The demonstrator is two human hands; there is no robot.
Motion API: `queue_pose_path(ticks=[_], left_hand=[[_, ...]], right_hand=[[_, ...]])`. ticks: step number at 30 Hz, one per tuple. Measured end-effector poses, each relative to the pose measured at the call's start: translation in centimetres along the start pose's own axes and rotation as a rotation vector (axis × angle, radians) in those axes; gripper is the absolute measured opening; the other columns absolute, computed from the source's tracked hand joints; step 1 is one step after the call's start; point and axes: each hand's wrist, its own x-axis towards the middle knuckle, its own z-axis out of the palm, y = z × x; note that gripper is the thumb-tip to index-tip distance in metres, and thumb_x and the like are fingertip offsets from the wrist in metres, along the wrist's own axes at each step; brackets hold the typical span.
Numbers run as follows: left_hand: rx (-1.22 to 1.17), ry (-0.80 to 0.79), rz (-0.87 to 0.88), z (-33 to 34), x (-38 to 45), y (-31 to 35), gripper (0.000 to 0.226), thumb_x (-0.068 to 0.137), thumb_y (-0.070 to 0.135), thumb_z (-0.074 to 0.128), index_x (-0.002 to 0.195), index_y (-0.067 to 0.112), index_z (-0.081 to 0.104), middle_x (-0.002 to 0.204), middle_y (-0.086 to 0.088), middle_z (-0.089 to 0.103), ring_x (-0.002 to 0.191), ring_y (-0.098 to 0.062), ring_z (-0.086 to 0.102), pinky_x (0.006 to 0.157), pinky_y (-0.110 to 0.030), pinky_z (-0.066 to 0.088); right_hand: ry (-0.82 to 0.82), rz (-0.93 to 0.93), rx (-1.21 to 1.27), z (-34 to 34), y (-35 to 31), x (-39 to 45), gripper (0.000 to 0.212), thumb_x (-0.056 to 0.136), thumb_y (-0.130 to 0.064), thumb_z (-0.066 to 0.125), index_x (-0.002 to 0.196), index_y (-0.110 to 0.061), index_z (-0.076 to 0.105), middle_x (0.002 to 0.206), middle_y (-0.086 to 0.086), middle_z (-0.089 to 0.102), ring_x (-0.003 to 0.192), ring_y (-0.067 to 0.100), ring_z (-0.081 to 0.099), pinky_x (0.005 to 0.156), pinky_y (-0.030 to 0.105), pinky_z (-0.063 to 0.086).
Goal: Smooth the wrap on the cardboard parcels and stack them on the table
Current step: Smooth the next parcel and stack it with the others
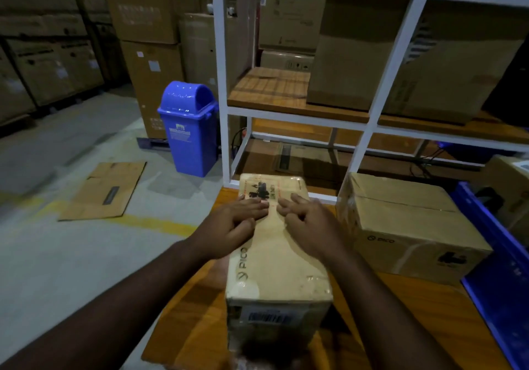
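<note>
Head view, dim warehouse. Far left: stacked cartons [51, 63] along the wall, a flattened cardboard sheet [104, 190] on the concrete floor, a blue swing-lid bin [189, 129] beside a white shelf frame [221, 83]. Centre: wrapped parcel [282, 258] lies lengthwise on the wooden table [200, 321], film glossy, barcode label on its near end. Left hand [237, 220] rests flat on the parcel's top, fingers [257, 205] straight and released. Right hand [307, 222] lies just beside it on the same face, its fingers loosely bent, gripping nothing. Right: second parcel [406, 226] sits on the table, near the first, not touching. Blue crate [492, 292] at far right edge.
</note>
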Motion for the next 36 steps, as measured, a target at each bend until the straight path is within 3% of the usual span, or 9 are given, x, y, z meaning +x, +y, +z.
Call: queue_pose_path(ticks=[3,8,11,17,21,25,30,33,36], left_hand=[[0.047,-0.035,-0.037,-0.5,0.6,1.0,0.045,0.098,0.027,0.05,0.142,0.024,0.061,0.151,0.009,0.053,0.146,0.0,0.037,0.126,-0.038,0.025],[0.144,-0.054,0.054,-0.9,-0.7,1.5,0.037,0.101,0.031,0.056,0.136,0.025,0.066,0.145,0.009,0.059,0.138,0.004,0.047,0.124,-0.024,0.025],[0.013,-0.069,0.009,-0.2,-1.7,1.4,0.039,0.098,0.035,0.059,0.136,0.028,0.065,0.146,0.015,0.056,0.139,0.013,0.04,0.119,-0.01,0.015],[0.075,-0.149,-0.027,-0.8,-1.9,2.7,0.047,0.103,0.043,0.057,0.148,0.029,0.052,0.158,0.017,0.041,0.148,0.007,0.027,0.129,-0.037,0.014],[-0.012,-0.187,0.057,0.0,-4.9,3.1,0.067,0.093,0.065,0.06,0.152,0.037,0.046,0.161,0.021,0.037,0.152,0.0,0.026,0.128,-0.044,0.011],[0.059,-0.198,0.141,1.0,-6.4,2.9,0.091,0.084,0.065,0.075,0.159,0.037,0.032,0.166,0.023,0.026,0.156,-0.004,0.017,0.127,-0.046,0.003],[0.029,-0.143,0.14,0.6,-5.3,3.2,0.073,0.09,0.05,0.075,0.154,0.03,0.043,0.162,0.018,0.036,0.154,-0.003,0.024,0.13,-0.046,0.008],[0.004,-0.034,0.215,1.5,-6.5,2.8,0.057,0.096,0.04,0.072,0.148,0.026,0.054,0.156,0.014,0.048,0.149,-0.011,0.038,0.127,-0.042,0.019],[0.02,0.088,0.255,2.8,-7.1,2.8,0.043,0.1,0.037,0.064,0.141,0.022,0.062,0.149,0.012,0.056,0.143,-0.013,0.048,0.124,-0.037,0.028]], right_hand=[[-0.033,-0.034,-0.063,-1.0,-0.8,0.5,0.04,0.105,-0.03,0.044,0.139,-0.035,0.064,0.158,-0.019,0.046,0.155,0.007,0.026,0.129,0.042,0.001],[-0.026,-0.087,-0.06,-1.2,-0.5,-2.6,0.048,0.093,-0.042,0.041,0.133,-0.044,0.068,0.152,-0.023,0.052,0.15,0.005,0.031,0.129,0.042,0.016],[0.043,-0.008,0.041,0.1,0.1,-4.6,0.045,0.094,-0.043,0.045,0.134,-0.051,0.063,0.154,-0.029,0.04,0.139,-0.005,0.018,0.119,0.033,0.01],[0.0,-0.036,-0.037,-0.9,-1.6,-3.6,0.038,0.103,-0.032,0.048,0.135,-0.039,0.067,0.15,-0.027,0.051,0.15,0.002,0.032,0.129,0.046,-0.004],[0.019,-0.07,-0.035,-0.6,-0.7,-6.2,0.042,0.096,-0.044,0.044,0.131,-0.046,0.068,0.151,-0.024,0.052,0.153,0.007,0.029,0.13,0.045,0.002],[0.077,-0.051,0.046,0.6,0.0,-8.1,0.046,0.092,-0.049,0.043,0.132,-0.049,0.065,0.152,-0.029,0.046,0.152,-0.004,0.017,0.126,0.035,-0.005],[0.067,-0.179,0.04,0.0,-0.3,-6.6,0.058,0.093,-0.069,0.039,0.132,-0.037,0.069,0.149,-0.026,0.053,0.151,0.0,0.031,0.129,0.042,-0.006],[0.078,-0.36,0.141,0.8,1.5,-8.2,0.042,0.096,-0.064,0.058,0.121,-0.035,0.075,0.138,-0.028,0.062,0.143,-0.002,0.044,0.129,0.04,0.01],[0.162,-0.47,0.144,2.0,3.3,-8.7,0.045,0.089,-0.062,0.072,0.121,-0.031,0.075,0.135,-0.022,0.066,0.14,0.0,0.05,0.128,0.034,0.016]])
